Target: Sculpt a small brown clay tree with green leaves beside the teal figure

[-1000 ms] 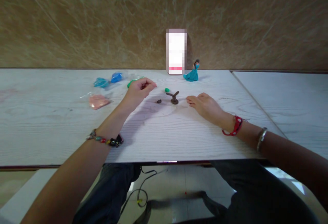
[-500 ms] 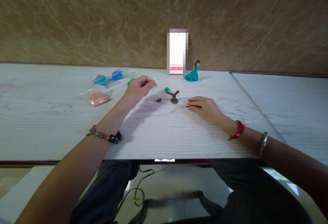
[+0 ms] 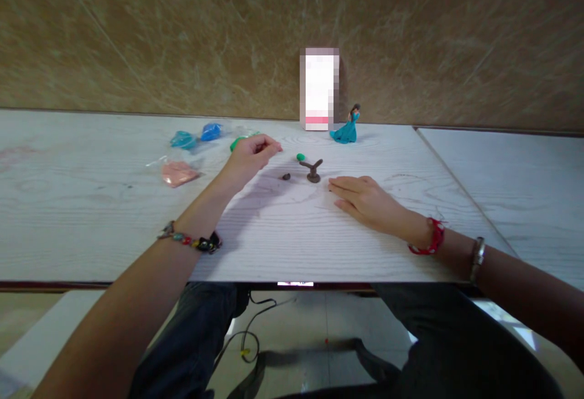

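I see the right hand (image 3: 365, 200) has flattened, grasp released, over the dark strip exposed earlier, likely pressing it, beside the brown forked figure (image 3: 313, 174) mid-frame (whether the left hand (image 3: 252, 154) grips anything, I can't tell).

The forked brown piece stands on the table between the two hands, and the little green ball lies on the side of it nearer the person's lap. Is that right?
Not quite: in the head view, the little green ball lies on the far side of the forked brown piece, toward the wall. The piece does stand on the table between the left hand and right hand.
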Motion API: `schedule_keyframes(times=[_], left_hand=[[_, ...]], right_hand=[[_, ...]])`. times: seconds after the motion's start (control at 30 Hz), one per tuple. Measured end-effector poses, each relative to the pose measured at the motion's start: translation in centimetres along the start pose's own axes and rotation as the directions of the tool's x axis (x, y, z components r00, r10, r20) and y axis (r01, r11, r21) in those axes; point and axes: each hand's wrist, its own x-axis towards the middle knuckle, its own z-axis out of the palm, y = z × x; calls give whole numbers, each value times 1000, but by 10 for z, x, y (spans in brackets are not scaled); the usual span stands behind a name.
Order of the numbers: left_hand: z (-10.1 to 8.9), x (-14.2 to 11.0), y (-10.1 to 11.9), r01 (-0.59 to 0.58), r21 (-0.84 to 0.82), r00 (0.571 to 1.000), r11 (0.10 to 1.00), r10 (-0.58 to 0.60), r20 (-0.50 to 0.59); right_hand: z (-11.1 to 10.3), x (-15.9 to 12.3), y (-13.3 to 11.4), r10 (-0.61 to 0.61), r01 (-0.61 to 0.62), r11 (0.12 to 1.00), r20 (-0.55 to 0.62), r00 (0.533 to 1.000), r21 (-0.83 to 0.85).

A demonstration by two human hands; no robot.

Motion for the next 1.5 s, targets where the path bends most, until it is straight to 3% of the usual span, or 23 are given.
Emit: schedule_keyframes(times=[0.07,0.17,0.3,0.4,0.53,0.77,0.9,1.2,1.37,1.5], left_hand=[[0,0,1,-4,-8,1000,1000,4,-3],[0,-1,1,-3,0,1000,1000,3,5],[1,-1,1,0,16,1000,1000,0,3],[0,-1,0,6,9,1000,1000,-6,0],[0,0,-1,19,0,1000,1000,-19,7],[-1,0,-2,15,7,1000,1000,-15,10],[0,0,-2,-5,32,1000,999,4,27],[0,1,-5,-17,99,999,995,12,51],[0,0,-4,-11,111,999,994,6,45],[0,0,-3,-14,101,999,995,10,39]], right_hand=[[-1,-1,1,-53,53,999,32,998,6],[0,-2,3,3,-3,1000,34,999,-10],[1,-2,6,-39,38,999,81,996,13],[2,-3,8,21,-22,1000,71,997,6],[2,-3,11,-31,28,999,106,994,29],[0,2,17,106,-99,964,-17,994,246],[0,8,17,224,-190,942,-95,970,275],[9,29,7,172,-124,943,-132,976,308],[11,27,10,213,-164,958,-198,957,234],[11,22,12,155,-113,966,-173,973,230]])
